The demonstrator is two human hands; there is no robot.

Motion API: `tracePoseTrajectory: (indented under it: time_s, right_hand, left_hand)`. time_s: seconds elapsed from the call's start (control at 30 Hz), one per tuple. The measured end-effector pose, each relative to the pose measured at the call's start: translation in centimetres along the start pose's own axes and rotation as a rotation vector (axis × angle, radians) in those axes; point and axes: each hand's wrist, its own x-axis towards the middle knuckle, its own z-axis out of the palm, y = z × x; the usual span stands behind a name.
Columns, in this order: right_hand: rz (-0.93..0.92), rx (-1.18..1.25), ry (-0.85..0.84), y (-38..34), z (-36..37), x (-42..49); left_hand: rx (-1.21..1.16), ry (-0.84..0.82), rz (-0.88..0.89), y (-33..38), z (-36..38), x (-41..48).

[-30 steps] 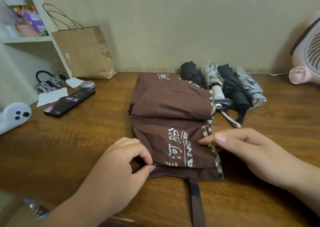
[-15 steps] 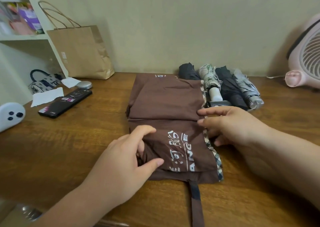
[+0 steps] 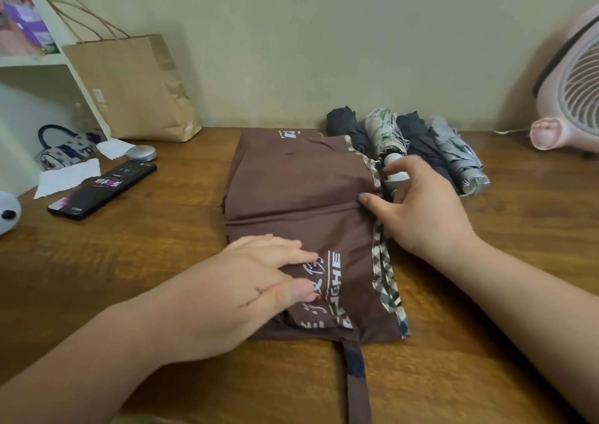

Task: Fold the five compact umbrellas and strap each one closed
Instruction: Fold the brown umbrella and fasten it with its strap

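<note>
A brown umbrella (image 3: 301, 184) with white lettering and a checked hem lies flattened in pleats in the middle of the wooden table (image 3: 162, 245). Its brown strap (image 3: 356, 378) trails toward the near edge. My left hand (image 3: 246, 284) presses flat on the near left pleat, fingers straight. My right hand (image 3: 418, 206) rests at the canopy's right edge, its fingertips on the fold line. Behind the right hand lie several rolled umbrellas: a dark one (image 3: 345, 125), a leaf-print one (image 3: 385, 132), a black one (image 3: 421, 138) and a grey one (image 3: 457, 154).
A paper bag (image 3: 136, 90) stands at the back left beside a white shelf (image 3: 32, 64). A black remote (image 3: 103, 188), paper scraps (image 3: 68, 177) and a small round grey object (image 3: 141, 153) lie at the left. A pink fan (image 3: 573, 86) stands at the back right.
My left hand has let go of the near corner fold and flattened onto the fabric. My right hand has moved away from me along the right hem to the fold line.
</note>
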Motion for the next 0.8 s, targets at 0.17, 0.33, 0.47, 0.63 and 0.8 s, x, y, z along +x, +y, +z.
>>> tracePoseTrajectory:
  time_s: [0.17,0.33,0.47,0.63,0.8]
  right_hand:
    - [-0.095,-0.101,0.020,-0.3,0.2,-1.0]
    - [-0.111,0.151,-0.075,-0.8,-1.0,-1.9]
    - [0.264,0.530,-0.394,-1.6,-3.4,-3.4]
    - [0.315,0.672,-0.516,-2.3,-4.2,-4.3]
    - [0.180,0.727,-0.626,-2.9,-3.9,-5.2]
  left_hand:
    - [0.264,0.098,0.135,-1.0,0.0,2.5]
    - [0.402,-0.147,0.099,-0.1,-0.8,4.3]
    - [0.218,-0.126,0.102,0.3,-0.6,4.7]
    - [-0.145,0.012,0.039,0.0,-0.9,4.0]
    - [0.068,-0.131,0.039,-0.2,-0.8,4.9]
